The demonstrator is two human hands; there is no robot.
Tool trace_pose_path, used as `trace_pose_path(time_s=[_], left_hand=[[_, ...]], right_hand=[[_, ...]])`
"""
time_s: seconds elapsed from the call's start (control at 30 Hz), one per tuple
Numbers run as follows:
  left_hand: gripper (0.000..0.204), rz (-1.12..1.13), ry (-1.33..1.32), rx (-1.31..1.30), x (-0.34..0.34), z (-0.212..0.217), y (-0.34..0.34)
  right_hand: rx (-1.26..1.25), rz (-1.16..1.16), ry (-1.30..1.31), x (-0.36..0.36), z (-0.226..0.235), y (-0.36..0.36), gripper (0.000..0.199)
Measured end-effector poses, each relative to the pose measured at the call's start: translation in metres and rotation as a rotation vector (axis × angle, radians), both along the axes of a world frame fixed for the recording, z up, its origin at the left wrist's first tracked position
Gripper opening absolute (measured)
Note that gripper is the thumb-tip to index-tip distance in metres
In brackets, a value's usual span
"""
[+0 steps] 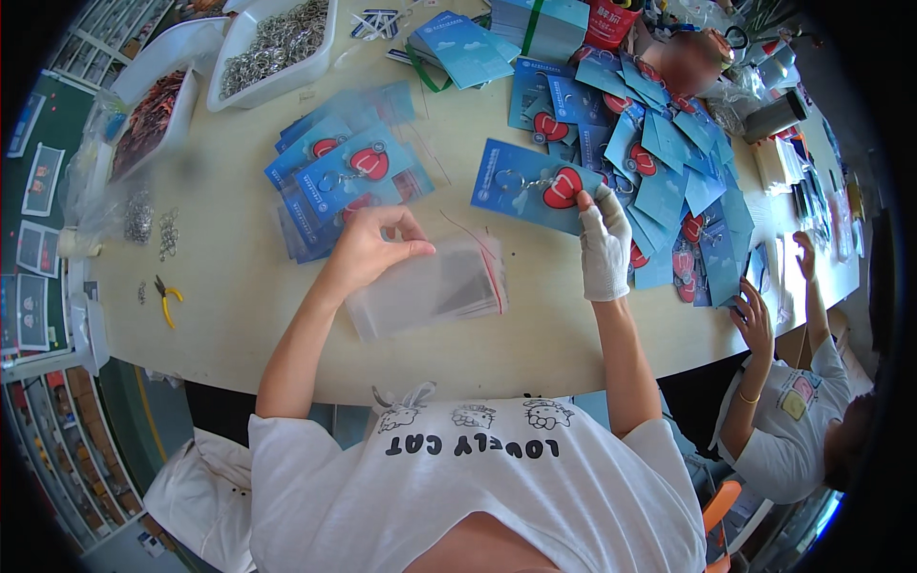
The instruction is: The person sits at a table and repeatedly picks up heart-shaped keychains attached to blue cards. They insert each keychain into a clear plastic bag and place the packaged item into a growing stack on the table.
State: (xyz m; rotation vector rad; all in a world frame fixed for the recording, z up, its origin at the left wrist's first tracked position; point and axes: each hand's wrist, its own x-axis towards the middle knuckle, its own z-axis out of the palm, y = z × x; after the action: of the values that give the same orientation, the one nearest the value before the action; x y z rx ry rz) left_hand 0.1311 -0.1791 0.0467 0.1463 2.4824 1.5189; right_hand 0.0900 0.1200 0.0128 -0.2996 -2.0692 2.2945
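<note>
My right hand (pixel 604 250), in a white glove with bare fingertips, grips a blue card (pixel 501 191) by its right end. On that card lies a red keychain (pixel 563 189) with a silver ring and short chain. My left hand (pixel 377 250) pinches with thumb and forefinger at the upper edge of a stack of clear plastic bags (pixel 420 296), which have a red line along one side. Just beyond my left hand is a pile of bagged blue cards with red keychains (pixel 334 181). A large loose heap of blue cards and keychains (pixel 659 153) spreads beside my right hand.
A white bin of metal rings (pixel 277 48) and a tray of reddish pieces (pixel 148 124) stand far left. Yellow-handled pliers (pixel 169 301) lie near small metal parts (pixel 168 234). Banded card stacks (pixel 540 24) sit at the back. At right, a co-worker's hand (pixel 755 320) touches the table edge.
</note>
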Motion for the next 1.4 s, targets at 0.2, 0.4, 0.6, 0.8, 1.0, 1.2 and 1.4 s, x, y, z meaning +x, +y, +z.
trace_pose_path(time_s=[0.2,0.4,0.6,0.8,1.0,1.2,1.4], left_hand=[[0.013,0.030,-0.220,0.301,-0.006,0.007,0.003],[0.014,0.048,-0.287,0.397,-0.009,0.012,0.009],[0.016,-0.011,-0.218,0.466,-0.015,-0.003,0.025],[0.023,-0.078,-0.205,0.379,-0.014,-0.002,0.029],[0.025,-0.168,-0.315,0.223,-0.009,0.009,0.015],[0.025,-0.154,-0.390,0.396,-0.005,-0.003,0.022],[0.026,-0.154,-0.410,0.409,0.005,0.004,0.037]], right_hand=[[-0.034,0.292,-0.020,-0.005,0.007,0.002,0.039],[0.127,0.464,-0.026,-0.004,0.016,0.010,0.048],[0.148,0.600,-0.030,-0.011,0.039,-0.004,0.041],[0.071,0.638,-0.150,0.011,0.029,-0.037,0.028],[0.091,0.414,-0.078,0.012,0.043,-0.033,0.019],[0.393,0.445,0.139,0.031,0.037,-0.036,0.008],[0.818,0.575,0.733,0.020,0.058,-0.018,0.011]])
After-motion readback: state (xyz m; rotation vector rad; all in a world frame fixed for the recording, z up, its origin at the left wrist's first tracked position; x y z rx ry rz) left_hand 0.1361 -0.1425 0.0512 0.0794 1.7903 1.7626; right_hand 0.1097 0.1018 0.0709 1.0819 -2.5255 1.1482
